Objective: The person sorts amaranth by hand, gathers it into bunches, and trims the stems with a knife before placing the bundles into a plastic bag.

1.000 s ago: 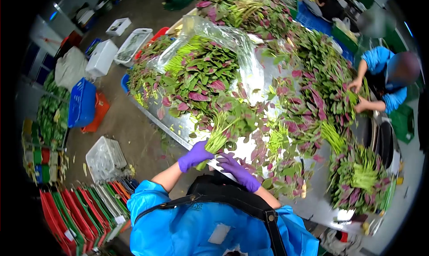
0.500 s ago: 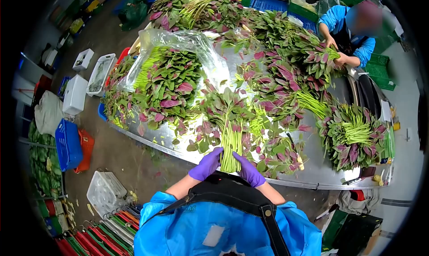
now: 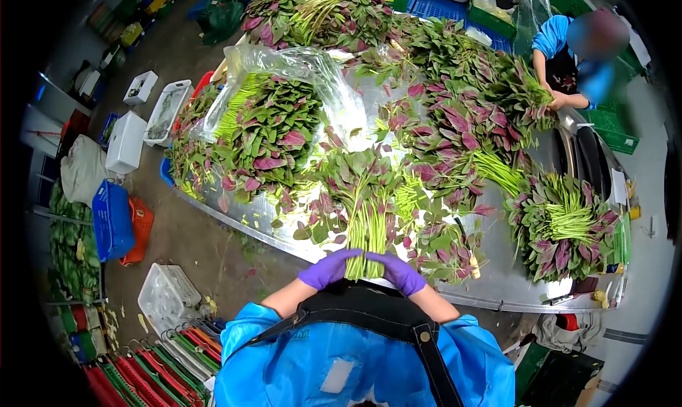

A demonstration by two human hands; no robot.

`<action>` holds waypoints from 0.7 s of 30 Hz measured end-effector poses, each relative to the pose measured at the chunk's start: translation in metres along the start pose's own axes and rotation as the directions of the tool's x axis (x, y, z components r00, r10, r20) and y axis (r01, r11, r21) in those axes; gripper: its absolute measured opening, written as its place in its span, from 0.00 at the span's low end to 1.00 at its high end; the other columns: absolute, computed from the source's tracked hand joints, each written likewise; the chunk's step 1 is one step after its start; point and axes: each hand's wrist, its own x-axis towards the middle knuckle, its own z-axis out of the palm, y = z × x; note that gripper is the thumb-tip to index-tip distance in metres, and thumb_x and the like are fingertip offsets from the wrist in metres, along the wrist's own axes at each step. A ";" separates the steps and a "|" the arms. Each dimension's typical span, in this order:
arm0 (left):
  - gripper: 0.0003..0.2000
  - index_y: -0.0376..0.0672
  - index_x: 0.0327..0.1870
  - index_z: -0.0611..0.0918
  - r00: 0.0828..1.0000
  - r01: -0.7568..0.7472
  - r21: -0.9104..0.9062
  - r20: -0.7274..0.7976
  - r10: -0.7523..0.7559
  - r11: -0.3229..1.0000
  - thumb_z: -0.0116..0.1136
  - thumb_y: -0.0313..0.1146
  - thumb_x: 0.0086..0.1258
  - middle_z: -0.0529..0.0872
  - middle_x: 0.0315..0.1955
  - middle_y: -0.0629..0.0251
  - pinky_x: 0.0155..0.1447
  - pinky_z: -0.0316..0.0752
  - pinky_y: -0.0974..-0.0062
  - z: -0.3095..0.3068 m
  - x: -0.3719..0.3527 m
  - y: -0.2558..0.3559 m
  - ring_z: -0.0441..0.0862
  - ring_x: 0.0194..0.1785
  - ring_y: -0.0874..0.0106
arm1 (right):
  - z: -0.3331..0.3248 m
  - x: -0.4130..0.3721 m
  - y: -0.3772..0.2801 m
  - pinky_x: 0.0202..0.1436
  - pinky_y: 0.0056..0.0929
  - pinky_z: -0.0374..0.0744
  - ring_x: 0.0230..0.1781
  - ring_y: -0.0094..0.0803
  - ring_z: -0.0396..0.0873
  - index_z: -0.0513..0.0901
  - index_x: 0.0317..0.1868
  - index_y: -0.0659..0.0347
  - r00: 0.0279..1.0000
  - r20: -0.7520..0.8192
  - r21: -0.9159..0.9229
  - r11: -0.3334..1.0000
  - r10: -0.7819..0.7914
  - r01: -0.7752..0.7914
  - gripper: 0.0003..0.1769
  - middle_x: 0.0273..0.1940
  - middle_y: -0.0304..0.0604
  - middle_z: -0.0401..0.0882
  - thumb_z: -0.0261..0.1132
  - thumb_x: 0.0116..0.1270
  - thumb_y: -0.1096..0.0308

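At the table's near edge I hold a bunch of red amaranth [image 3: 366,226], its pale green stems toward me and its green-purple leaves pointing away. My left hand [image 3: 330,268], in a purple glove, grips the stems from the left. From the other side my right hand [image 3: 399,272], also gloved in purple, closes on the same stems, the fingers of both meeting across the top. Loose leaves and a wooden-handled tool [image 3: 474,266], perhaps a knife, lie right of the bunch. Cut stem pieces [image 3: 408,197] are scattered beside it.
A plastic bag [image 3: 288,62] partly covers a stack of amaranth [image 3: 277,122] on the metal table [image 3: 249,226]. More bundles [image 3: 568,222] lie to the right. Across the table, a co-worker's hands [image 3: 561,100] hold amaranth. Blue and white crates [image 3: 112,222] stand on the floor at left.
My hands have closed further around the stems, their fingers now reaching over the top. The co-worker's hands have come closer together, and the view has shifted slightly.
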 end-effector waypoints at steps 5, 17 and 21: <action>0.18 0.35 0.56 0.70 0.997 -0.071 0.144 -0.012 0.074 0.987 0.52 0.30 0.66 0.78 0.47 0.58 0.53 0.74 0.73 0.017 -0.005 0.005 0.79 0.48 0.70 | -0.007 0.009 0.003 0.52 0.26 0.73 0.48 0.28 0.75 0.69 0.57 0.65 0.995 -0.069 -0.131 0.989 -0.072 0.062 0.29 0.48 0.42 0.77 0.66 0.54 0.71; 0.10 0.39 0.40 0.76 0.996 -0.017 0.232 -0.076 0.036 0.973 0.55 0.35 0.64 0.78 0.25 0.69 0.29 0.71 0.84 0.020 0.009 0.012 0.74 0.24 0.80 | -0.001 0.001 -0.017 0.44 0.27 0.76 0.39 0.29 0.78 0.76 0.48 0.64 0.997 -0.016 -0.191 0.979 -0.073 0.069 0.19 0.39 0.40 0.80 0.65 0.55 0.69; 0.09 0.40 0.35 0.78 0.948 -0.139 0.510 -0.180 0.263 0.849 0.55 0.36 0.64 0.75 0.20 0.74 0.22 0.62 0.85 0.044 -0.009 0.025 0.69 0.19 0.84 | 0.024 -0.034 -0.055 0.44 0.25 0.75 0.37 0.30 0.78 0.76 0.47 0.66 0.984 -0.086 -0.248 0.960 -0.159 0.133 0.21 0.37 0.42 0.80 0.66 0.51 0.72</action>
